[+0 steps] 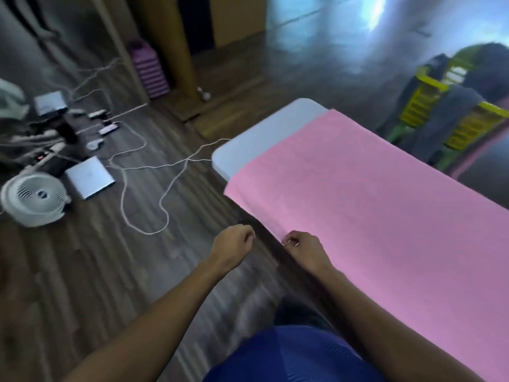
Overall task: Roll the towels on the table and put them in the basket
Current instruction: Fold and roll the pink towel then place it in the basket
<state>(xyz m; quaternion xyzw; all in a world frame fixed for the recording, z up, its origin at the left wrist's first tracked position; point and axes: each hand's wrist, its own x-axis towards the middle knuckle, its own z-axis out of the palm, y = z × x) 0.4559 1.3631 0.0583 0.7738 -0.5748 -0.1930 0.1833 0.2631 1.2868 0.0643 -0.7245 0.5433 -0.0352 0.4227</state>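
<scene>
A large pink towel (371,205) lies spread flat over a white table (264,136), hanging a little over the near left edge. My right hand (303,249) sits at that near edge with its fingers curled, seemingly pinching the towel's hem. My left hand (232,244) hovers over the floor just left of the table, fingers curled, holding nothing. A yellow slatted basket (429,106) with dark grey cloth draped over it stands on the floor beyond the table's far right side.
On the wooden floor at left lie a white round fan (34,198), a closed laptop (89,177), a power strip, small devices and a long white cable (143,199). A purple stack (150,70) leans by a wooden post.
</scene>
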